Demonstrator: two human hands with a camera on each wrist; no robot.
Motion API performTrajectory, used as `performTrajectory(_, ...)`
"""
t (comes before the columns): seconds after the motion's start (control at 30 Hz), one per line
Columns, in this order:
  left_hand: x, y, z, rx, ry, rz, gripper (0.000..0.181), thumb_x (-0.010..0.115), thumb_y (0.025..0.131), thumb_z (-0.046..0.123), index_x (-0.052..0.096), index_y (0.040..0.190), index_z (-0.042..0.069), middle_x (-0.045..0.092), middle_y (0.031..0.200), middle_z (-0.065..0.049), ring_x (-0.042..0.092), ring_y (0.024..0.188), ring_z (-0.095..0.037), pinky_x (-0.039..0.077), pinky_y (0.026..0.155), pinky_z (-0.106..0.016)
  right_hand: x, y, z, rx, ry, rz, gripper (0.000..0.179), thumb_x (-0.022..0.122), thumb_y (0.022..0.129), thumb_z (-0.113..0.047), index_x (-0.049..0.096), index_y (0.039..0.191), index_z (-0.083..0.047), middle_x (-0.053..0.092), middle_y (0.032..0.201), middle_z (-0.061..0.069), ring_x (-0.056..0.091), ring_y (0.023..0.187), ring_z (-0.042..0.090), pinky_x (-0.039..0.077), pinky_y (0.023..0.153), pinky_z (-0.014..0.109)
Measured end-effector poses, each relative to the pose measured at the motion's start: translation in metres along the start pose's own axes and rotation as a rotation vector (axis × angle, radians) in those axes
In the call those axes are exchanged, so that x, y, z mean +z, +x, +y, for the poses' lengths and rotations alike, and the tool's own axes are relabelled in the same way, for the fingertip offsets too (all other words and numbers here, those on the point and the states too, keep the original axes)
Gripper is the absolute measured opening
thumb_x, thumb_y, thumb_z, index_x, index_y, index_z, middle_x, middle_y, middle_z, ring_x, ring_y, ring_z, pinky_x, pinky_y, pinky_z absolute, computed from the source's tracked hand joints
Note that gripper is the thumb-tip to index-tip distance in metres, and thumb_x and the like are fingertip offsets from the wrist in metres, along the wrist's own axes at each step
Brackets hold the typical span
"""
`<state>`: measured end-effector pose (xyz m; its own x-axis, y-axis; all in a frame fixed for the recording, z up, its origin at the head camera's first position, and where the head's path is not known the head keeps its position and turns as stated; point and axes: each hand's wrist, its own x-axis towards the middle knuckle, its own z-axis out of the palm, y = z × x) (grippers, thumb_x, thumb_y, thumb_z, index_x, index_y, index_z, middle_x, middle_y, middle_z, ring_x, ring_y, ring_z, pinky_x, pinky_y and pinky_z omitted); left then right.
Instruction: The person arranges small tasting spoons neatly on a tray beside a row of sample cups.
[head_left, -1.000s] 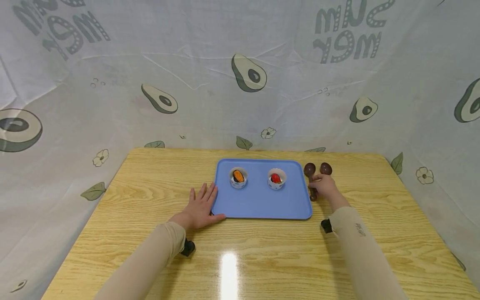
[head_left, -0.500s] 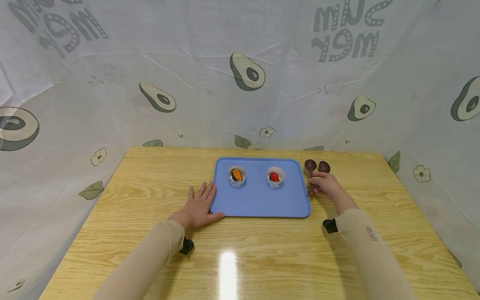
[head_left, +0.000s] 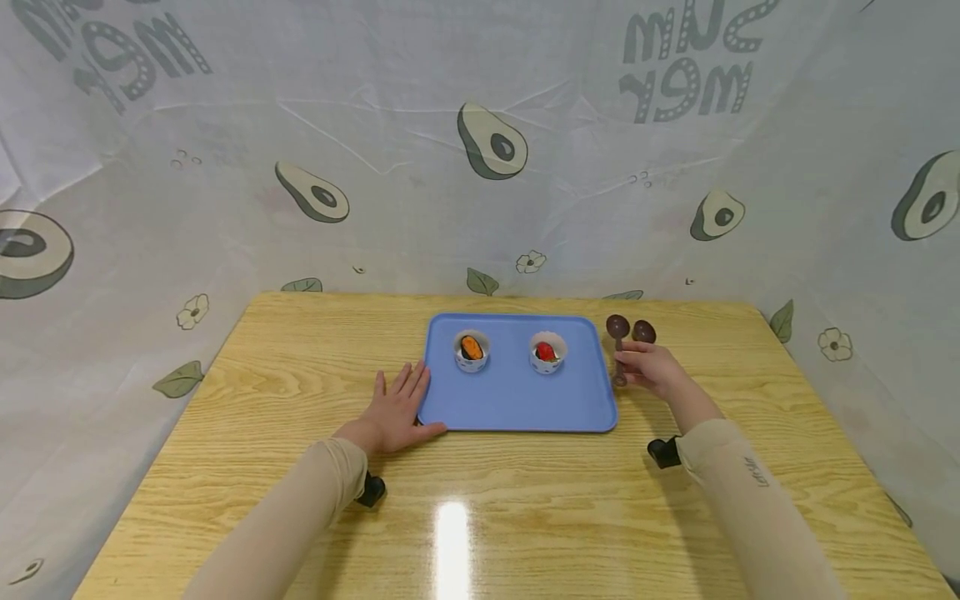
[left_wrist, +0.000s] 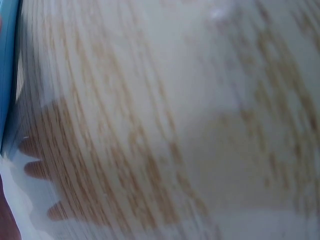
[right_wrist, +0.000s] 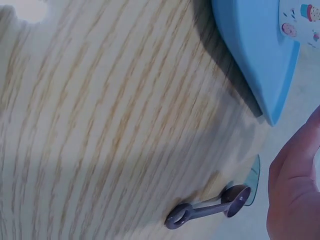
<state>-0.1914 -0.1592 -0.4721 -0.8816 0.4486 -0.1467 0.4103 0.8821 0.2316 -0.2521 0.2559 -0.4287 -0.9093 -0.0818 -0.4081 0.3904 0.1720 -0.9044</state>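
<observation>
Left grip [head_left: 393, 419]: fingers spread, touching the left edge of the tray [head_left: 517, 408]. A careless push there could slide it and topple the left cup [head_left: 472, 366] or right cup [head_left: 546, 367]. Just past the tray's right edge, a spoon [head_left: 617, 325], its handle pinched by the right grip [head_left: 655, 367]. Loose pinch might let it twist; low swing might clip the tray rim or knock the second spoon [head_left: 645, 332].

Materials: smooth blue tray, rounded corners; white patterned cups, orange-topped morsel [head_left: 471, 347], red-topped morsel [head_left: 546, 351]; brown round-bowled spoons; glossy wood-grain worktop [head_left: 547, 517].
</observation>
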Motion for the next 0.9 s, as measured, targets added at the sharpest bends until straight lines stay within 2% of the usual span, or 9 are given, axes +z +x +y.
performTrajectory(0.2, 0.000, 0.001, -0.001, 0.003, 0.006, -0.001, 0.095, 0.044, 0.088, 0.063, 0.010, 0.150, -0.001, 0.005, 0.157, -0.019, 0.005, 0.145, -0.038, 0.000, 0.108, -0.067, 0.003, -0.004, -0.003, -0.011, 0.001, -0.020, 0.054, 0.049, 0.097, -0.012, 0.027, 0.142, 0.009, 0.060, 0.077, -0.012, 0.060, 0.067, -0.003, 0.050, 0.062, 0.014)
performTrajectory(0.43, -0.001, 0.003, 0.000, -0.004, 0.014, -0.003, 0.094, 0.047, 0.089, 0.061, 0.011, 0.150, -0.001, 0.005, 0.157, -0.018, 0.006, 0.145, -0.038, 0.001, 0.107, -0.068, 0.012, -0.008, -0.010, -0.035, -0.002, -0.072, 0.055, 0.049, 0.097, -0.011, 0.027, 0.142, 0.011, 0.062, 0.076, -0.013, 0.061, 0.069, -0.002, 0.050, 0.064, 0.015)
performTrajectory(0.67, -0.001, 0.002, 0.000, -0.011, 0.010, -0.006, 0.094, 0.047, 0.089, 0.061, 0.010, 0.150, -0.001, 0.005, 0.158, -0.018, 0.006, 0.145, -0.037, 0.001, 0.107, -0.068, 0.022, -0.008, -0.015, -0.032, -0.032, -0.079, 0.054, 0.048, 0.097, -0.010, 0.027, 0.143, 0.009, 0.060, 0.079, -0.011, 0.059, 0.068, -0.003, 0.049, 0.064, 0.014)
performTrajectory(0.9, -0.002, -0.001, 0.002, -0.003, 0.044, 0.004, 0.094, 0.047, 0.088, 0.061, 0.013, 0.149, -0.001, 0.007, 0.157, -0.019, 0.010, 0.144, -0.038, 0.004, 0.108, -0.067, 0.032, -0.010, -0.022, -0.044, -0.016, -0.096, 0.053, 0.051, 0.096, -0.010, 0.030, 0.141, 0.008, 0.059, 0.076, -0.013, 0.058, 0.066, -0.002, 0.047, 0.059, 0.013)
